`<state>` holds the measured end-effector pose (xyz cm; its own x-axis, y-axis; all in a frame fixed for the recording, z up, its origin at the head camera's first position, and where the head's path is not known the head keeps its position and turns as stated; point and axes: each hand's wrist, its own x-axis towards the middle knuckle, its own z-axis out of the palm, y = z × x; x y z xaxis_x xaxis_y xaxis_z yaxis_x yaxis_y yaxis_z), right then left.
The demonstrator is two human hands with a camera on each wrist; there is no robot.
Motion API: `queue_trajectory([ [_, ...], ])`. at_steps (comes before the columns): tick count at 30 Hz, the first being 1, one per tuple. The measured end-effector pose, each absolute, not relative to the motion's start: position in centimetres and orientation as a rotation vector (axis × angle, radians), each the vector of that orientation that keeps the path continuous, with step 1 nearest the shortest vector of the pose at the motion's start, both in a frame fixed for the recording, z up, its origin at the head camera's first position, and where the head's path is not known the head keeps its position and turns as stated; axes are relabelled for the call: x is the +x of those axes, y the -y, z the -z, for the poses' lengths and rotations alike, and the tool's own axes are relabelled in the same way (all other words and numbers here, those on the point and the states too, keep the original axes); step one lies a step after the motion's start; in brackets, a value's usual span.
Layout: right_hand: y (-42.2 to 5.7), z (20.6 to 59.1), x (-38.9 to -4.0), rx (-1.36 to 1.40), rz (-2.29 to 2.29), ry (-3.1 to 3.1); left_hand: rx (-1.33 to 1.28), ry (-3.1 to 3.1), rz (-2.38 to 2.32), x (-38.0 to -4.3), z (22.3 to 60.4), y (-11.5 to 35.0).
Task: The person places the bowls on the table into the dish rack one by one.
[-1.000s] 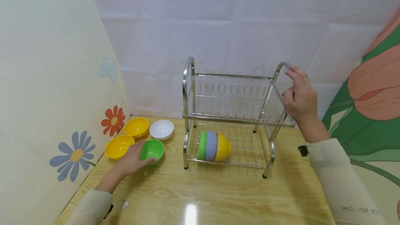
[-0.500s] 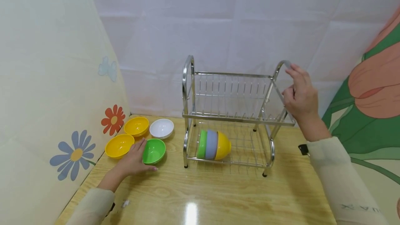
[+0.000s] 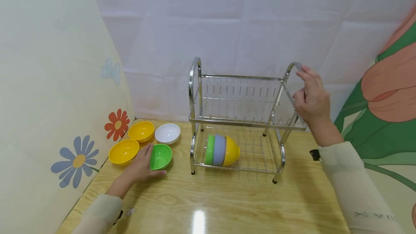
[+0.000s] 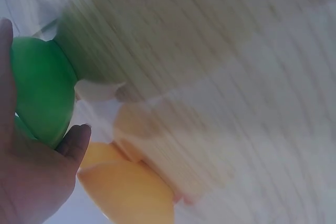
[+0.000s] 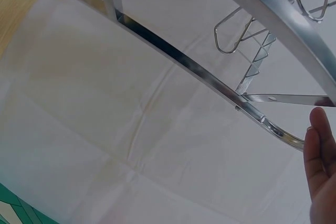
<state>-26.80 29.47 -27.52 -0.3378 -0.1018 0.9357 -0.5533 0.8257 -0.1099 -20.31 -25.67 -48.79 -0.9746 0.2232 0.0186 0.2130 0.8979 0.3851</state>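
My left hand (image 3: 140, 168) lies with fingers spread, fairly straight, around the green bowl (image 3: 162, 157) on the table (image 3: 234, 205). Two yellow bowls (image 3: 124, 151) crowd my fingertips; a white bowl (image 3: 167, 133) sits just behind. The metal rack (image 3: 247, 124) stands to the right, its left frame between the green bowl and the stacked bowls (image 3: 219, 150) below. My right hand (image 3: 312, 102) is at its handle; whether it grips, I can't tell.

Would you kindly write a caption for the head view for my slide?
Left hand at a green bowl, right hand at a metal rack.
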Motion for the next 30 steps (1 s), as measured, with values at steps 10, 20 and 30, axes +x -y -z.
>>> queue_trajectory([
  [10,-29.39,27.38,-26.71,0.498,-0.506,1.871,0.312,-3.035,-0.633,-20.24,48.80,25.47],
  [20,-29.43,27.43,-26.75,0.502,-0.508,1.871,0.313,-3.058,-0.605,-20.19,48.96,25.66],
  [30,-29.44,27.55,-26.79,0.496,-0.517,1.879,0.307,-3.071,-0.621,-20.26,49.03,25.67],
])
